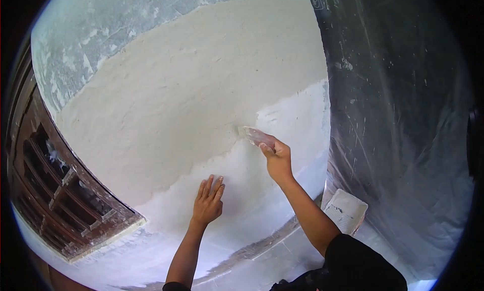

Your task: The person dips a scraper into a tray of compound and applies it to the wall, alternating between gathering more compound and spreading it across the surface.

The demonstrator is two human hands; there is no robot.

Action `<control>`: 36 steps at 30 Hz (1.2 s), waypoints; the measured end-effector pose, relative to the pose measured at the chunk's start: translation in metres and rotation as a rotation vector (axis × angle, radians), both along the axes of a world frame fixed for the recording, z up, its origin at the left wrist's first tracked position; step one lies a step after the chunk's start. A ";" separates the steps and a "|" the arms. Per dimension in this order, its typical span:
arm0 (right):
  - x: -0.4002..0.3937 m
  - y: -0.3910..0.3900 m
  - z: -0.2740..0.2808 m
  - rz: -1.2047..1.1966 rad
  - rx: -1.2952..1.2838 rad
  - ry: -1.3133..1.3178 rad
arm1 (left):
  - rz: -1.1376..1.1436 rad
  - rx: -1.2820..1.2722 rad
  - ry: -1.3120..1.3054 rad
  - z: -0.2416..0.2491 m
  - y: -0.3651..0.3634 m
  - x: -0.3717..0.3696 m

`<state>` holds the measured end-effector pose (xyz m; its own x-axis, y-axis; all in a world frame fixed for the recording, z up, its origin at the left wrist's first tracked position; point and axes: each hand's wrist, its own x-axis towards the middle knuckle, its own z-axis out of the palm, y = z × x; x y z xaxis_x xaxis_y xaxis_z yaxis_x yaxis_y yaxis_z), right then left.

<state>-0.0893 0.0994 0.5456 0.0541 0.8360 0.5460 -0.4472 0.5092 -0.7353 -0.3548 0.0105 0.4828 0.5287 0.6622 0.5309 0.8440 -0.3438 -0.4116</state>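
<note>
My right hand is closed around a putty knife, whose blade edge lies against the wall. Right at the blade, the beige surface borders a whiter coated patch. Lower and to the left, my left hand has its fingers stretched out, fingertips at the white part of the wall, and holds nothing. Damp-looking beige plaster spreads above both hands, and its ragged lower border runs down to the left.
A brown wooden window frame with bars stands at the left. Dark plastic sheeting hangs at the right. On the floor below it sits a white-smeared container. Bluish old paint shows along the wall's top.
</note>
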 end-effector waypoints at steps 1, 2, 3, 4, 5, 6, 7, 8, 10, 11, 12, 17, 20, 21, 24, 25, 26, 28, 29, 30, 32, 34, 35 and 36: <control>-0.005 -0.002 0.001 -0.086 0.042 -0.115 | -0.011 0.004 0.009 0.004 0.000 -0.007; -0.012 -0.002 0.003 -0.186 0.102 -0.170 | -0.022 -0.003 0.027 0.007 -0.002 -0.013; -0.017 -0.003 0.005 -0.196 0.102 -0.161 | -0.032 -0.011 0.047 0.008 -0.004 -0.020; -0.023 -0.004 0.009 -0.301 0.201 -0.184 | -0.042 -0.008 0.056 0.008 -0.004 -0.026; -0.028 -0.003 0.012 -0.408 0.301 -0.207 | -0.052 -0.003 0.079 0.008 -0.004 -0.032; -0.032 -0.002 0.012 -0.422 0.301 -0.198 | -0.064 0.003 0.102 0.009 -0.004 -0.037; -0.037 0.000 0.012 -0.532 0.385 -0.242 | -0.076 0.008 0.110 0.009 -0.003 -0.041; -0.041 0.003 0.011 -0.640 0.468 -0.287 | -0.084 0.029 0.137 0.009 -0.001 -0.043; -0.056 -0.001 0.003 -0.756 0.548 -0.377 | -0.097 0.105 0.194 0.005 0.002 -0.045; -0.065 -0.005 -0.004 -0.846 0.621 -0.478 | -0.105 0.112 0.198 0.003 0.003 -0.046; -0.076 -0.010 -0.011 -0.858 0.624 -0.476 | -0.106 0.128 0.196 0.002 0.003 -0.046; -0.092 -0.031 -0.033 -0.816 0.610 -0.470 | -0.117 0.139 0.177 0.001 0.005 -0.046; -0.086 -0.018 -0.016 -0.900 0.569 -0.398 | -0.121 0.155 0.182 0.000 0.006 -0.047; -0.083 -0.010 -0.009 -0.972 0.536 -0.368 | -0.121 0.154 0.183 0.000 0.004 -0.046; -0.091 0.001 -0.017 -0.976 0.507 -0.384 | -0.115 0.153 0.189 0.002 0.004 -0.044; -0.097 -0.001 -0.026 -0.973 0.490 -0.410 | -0.119 0.156 0.185 0.001 0.005 -0.046; -0.103 -0.006 -0.037 -0.930 0.496 -0.426 | -0.124 0.161 0.181 0.000 0.006 -0.046; -0.111 -0.022 -0.056 -0.827 0.537 -0.451 | -0.129 0.158 0.171 0.001 0.007 -0.045; -0.115 -0.023 -0.065 -0.783 0.566 -0.444 | -0.127 0.146 0.160 0.000 0.006 -0.046; -0.112 -0.024 -0.062 -0.785 0.564 -0.438 | -0.128 0.146 0.166 0.000 0.005 -0.046; -0.104 -0.018 -0.051 -0.834 0.577 -0.360 | -0.117 0.140 0.172 0.002 0.005 -0.045; -0.096 -0.005 -0.026 -0.871 0.534 -0.338 | -0.118 0.144 0.173 0.002 0.005 -0.045; -0.095 -0.002 -0.019 -0.909 0.489 -0.319 | -0.119 0.146 0.172 0.001 0.005 -0.045; -0.101 0.004 -0.021 -0.913 0.489 -0.337 | -0.120 0.148 0.171 0.002 0.005 -0.045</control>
